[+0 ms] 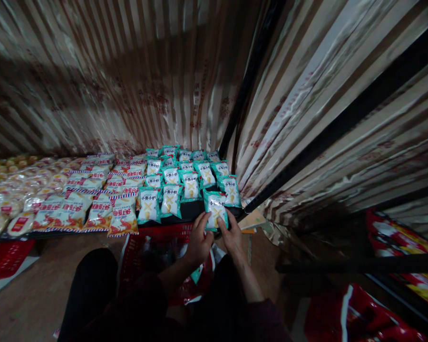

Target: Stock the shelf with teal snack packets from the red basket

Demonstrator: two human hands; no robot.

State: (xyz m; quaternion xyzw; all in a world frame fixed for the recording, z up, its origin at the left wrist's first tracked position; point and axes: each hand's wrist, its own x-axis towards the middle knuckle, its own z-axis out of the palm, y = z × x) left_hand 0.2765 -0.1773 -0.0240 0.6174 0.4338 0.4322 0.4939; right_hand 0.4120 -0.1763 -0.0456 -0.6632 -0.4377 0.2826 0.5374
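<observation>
Between my two hands is a small teal-and-white snack bag (216,209), upright with its printed front towards me. My left hand (200,240) grips its lower left side, and my right hand (231,233) pinches the lower right, thumb on the front. The bag is at the front edge of a dark shelf (180,218). Behind and to the left, similar teal snack bags (171,175) stand in rows on that shelf. Farther left are rows of orange-and-white snack bags (123,213) with striped edges.
Round white packs (20,223) fill the shelf's left part. Below my arms lies a red basket (135,259) on the floor. Dark metal posts (251,202) rise at the right, before striped curtains (146,80). Red packages (360,316) are at the lower right.
</observation>
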